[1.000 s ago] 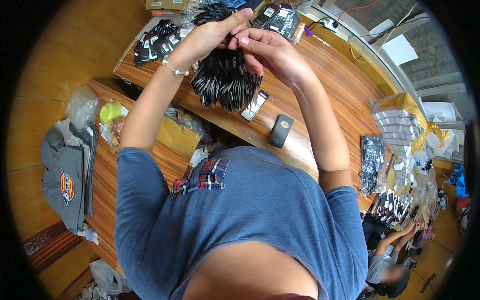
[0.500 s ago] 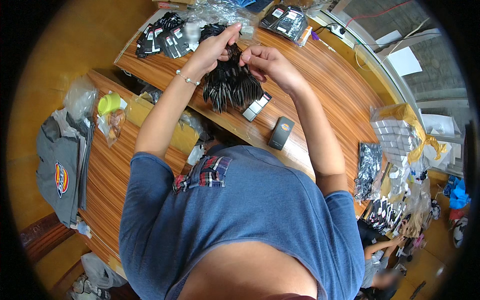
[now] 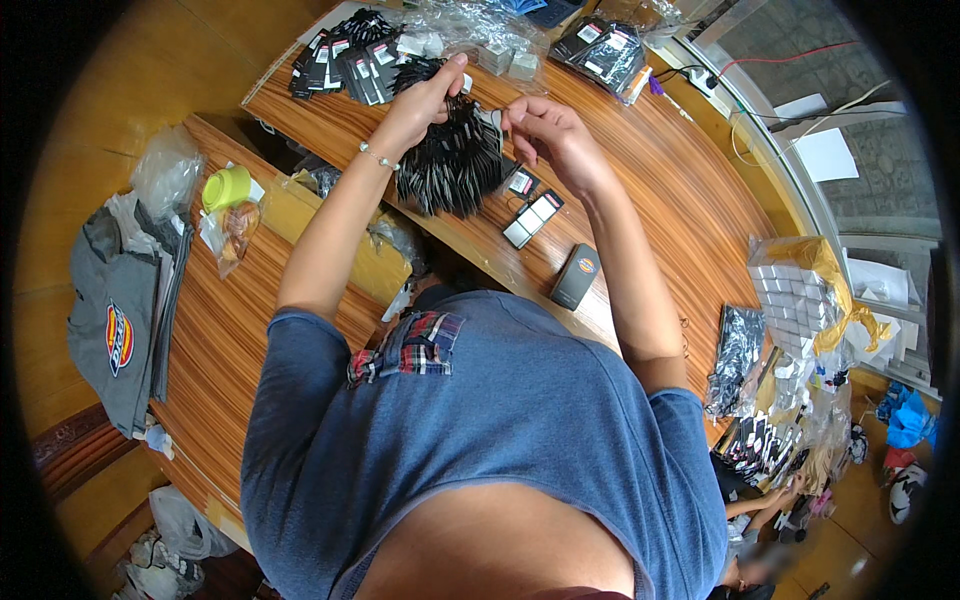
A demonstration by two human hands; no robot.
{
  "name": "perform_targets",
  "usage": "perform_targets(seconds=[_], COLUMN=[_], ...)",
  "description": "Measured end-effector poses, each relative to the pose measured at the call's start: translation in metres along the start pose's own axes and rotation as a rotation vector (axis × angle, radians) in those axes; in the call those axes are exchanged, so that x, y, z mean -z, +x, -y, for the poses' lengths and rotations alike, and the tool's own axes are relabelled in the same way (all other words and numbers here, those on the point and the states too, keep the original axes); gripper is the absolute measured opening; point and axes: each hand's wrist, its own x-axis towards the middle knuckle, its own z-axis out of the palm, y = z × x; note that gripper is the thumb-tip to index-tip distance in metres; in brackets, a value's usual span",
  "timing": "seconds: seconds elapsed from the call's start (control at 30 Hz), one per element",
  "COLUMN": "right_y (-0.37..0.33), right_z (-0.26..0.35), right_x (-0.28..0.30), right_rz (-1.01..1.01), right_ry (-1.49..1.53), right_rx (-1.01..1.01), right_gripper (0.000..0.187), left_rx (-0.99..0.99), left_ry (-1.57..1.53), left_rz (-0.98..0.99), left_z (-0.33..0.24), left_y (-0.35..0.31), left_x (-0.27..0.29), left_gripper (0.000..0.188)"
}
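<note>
In my closed left hand [image 3: 422, 108] I hold a thick bunch of black hang tags [image 3: 450, 170] by its top, and the tags fan downward over the wooden table. Just to its right is my right hand [image 3: 553, 138], thumb and fingertips pinched together near the bunch's upper edge. Whatever is between those fingertips is too small to make out. Below that hand a black tag with a white and red label [image 3: 521, 183] lies on the table. Closer to me are a black card with white panels [image 3: 533, 218] and a small dark box [image 3: 575, 277].
More labelled black tags [image 3: 345, 68] lie at the back left beside clear plastic bags [image 3: 480, 35]. A bagged stack of dark packets [image 3: 600, 50] is at the back. A wrapped block of small white boxes [image 3: 795, 290] stands right. Folded grey garments [image 3: 110, 310] lie left. Another person's arm [image 3: 765, 502] shows lower right.
My right hand has drawn away from my left, to the right. The bunch hangs farther left, and a labelled tag now shows on the table beside it. The whole view has shifted slightly.
</note>
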Motion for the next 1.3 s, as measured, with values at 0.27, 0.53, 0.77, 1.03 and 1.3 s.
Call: perform_targets(seconds=[0.27, 0.53, 0.77, 1.03, 1.3], right_y=[0.012, 0.040, 0.052, 0.049, 0.054], right_z=[0.009, 0.008, 0.010, 0.023, 0.026], right_x=[-0.013, -0.003, -0.005, -0.001, 0.011], right_rz=[-0.070, -0.122, -0.191, -0.219, -0.085], right_ry=[-0.013, -0.457, -0.504, -0.350, -0.257], right_rx=[0.075, 0.343, 0.453, 0.224, 0.069], right_gripper=[0.017, 0.012, 0.013, 0.012, 0.012], left_rx=[-0.040, -0.094, -0.082, 0.011, 0.002], left_ry=[0.132, 0.194, 0.324, 0.110, 0.278], left_rz=[0.028, 0.088, 0.123, 0.142, 0.152], left_z=[0.011, 0.021, 0.026, 0.017, 0.030], left_y=[0.008, 0.013, 0.013, -0.001, 0.009], left_x=[-0.001, -0.005, -0.004, -0.007, -0.004], left_gripper=[0.054, 0.060, 0.063, 0.060, 0.078])
